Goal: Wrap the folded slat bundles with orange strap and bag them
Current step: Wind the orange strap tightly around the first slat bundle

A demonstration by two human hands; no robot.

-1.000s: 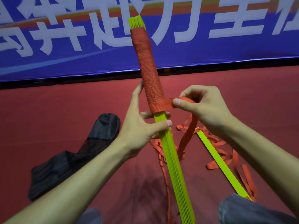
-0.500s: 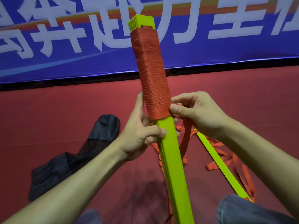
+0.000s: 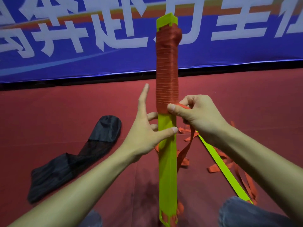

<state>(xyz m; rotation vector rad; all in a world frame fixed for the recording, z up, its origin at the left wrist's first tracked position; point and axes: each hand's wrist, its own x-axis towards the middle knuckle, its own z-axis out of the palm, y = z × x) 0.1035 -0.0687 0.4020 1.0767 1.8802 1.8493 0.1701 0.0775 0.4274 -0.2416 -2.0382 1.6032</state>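
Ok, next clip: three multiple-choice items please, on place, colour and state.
1. Where does the black bag lie? A) on the floor, left of the bundle B) over the bundle C) on the wall
2. What colour is the bundle? A) blue B) yellow-green C) white
3. How far is the strap wound? A) nowhere B) upper part only C) full length
A: it lies flat on the red floor. B: the bare lower slats show it. B: the right hand pinches the strap at the wrap's lower edge.
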